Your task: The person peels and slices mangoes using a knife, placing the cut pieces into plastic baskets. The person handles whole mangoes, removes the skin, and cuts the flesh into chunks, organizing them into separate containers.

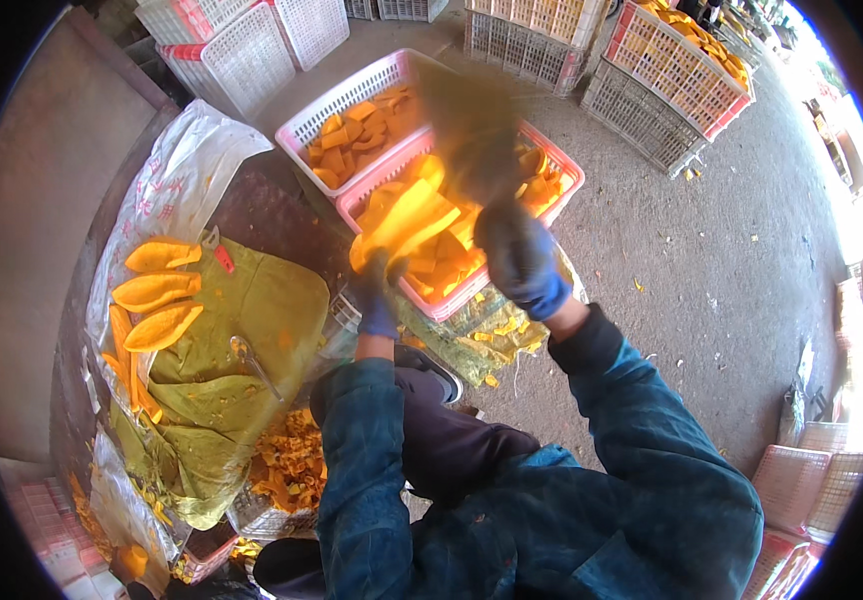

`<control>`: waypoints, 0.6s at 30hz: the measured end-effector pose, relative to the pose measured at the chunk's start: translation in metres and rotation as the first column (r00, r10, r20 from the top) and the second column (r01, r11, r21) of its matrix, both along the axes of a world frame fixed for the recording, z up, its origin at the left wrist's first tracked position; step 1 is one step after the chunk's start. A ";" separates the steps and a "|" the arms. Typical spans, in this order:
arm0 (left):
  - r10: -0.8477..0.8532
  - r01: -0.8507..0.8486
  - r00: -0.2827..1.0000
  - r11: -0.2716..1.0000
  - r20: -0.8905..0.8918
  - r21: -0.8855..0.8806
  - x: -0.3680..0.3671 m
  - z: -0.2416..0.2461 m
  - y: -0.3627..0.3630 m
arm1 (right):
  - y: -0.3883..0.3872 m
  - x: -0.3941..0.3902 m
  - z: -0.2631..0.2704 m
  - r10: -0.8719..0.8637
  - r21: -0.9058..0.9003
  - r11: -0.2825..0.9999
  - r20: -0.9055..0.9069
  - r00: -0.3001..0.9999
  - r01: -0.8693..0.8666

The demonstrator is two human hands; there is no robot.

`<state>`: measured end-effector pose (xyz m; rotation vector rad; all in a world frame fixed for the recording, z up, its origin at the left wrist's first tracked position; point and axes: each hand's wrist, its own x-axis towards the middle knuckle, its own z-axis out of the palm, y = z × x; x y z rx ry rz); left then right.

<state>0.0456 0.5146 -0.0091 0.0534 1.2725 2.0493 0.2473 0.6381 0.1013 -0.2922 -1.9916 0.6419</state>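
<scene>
My left hand, in a dark and blue glove, grips the lower end of a long orange pumpkin slice over a pink plastic crate. That crate holds cut pumpkin pieces. My right hand, gloved the same way, is closed on the handle of a motion-blurred, broad-bladed knife raised above the crate. Behind it stands a white and pink crate of smaller chunks. On the yellow-green cloth at the left rest a peeler and a red-handled tool.
Several peeled pumpkin slices lie on the left table edge. A crate of orange peelings and pulp sits below the cloth. Stacked crates stand at the upper right, others at the upper left. Crates are also at the lower right.
</scene>
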 end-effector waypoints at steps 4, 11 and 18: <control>0.012 -0.015 0.997 0.999 0.076 0.037 -0.004 0.016 -0.007 | -0.008 0.004 -0.097 -0.081 -0.077 0.986 0.539 0.838 0.145; -0.062 0.055 0.978 0.998 0.198 0.040 0.017 0.024 -0.007 | 0.037 -0.013 -0.151 0.121 -0.834 0.551 0.114 0.986 0.029; -0.285 0.281 0.958 0.955 0.023 0.097 0.032 0.017 -0.005 | 0.014 -0.054 -0.156 0.201 -0.703 0.706 0.082 0.976 -0.087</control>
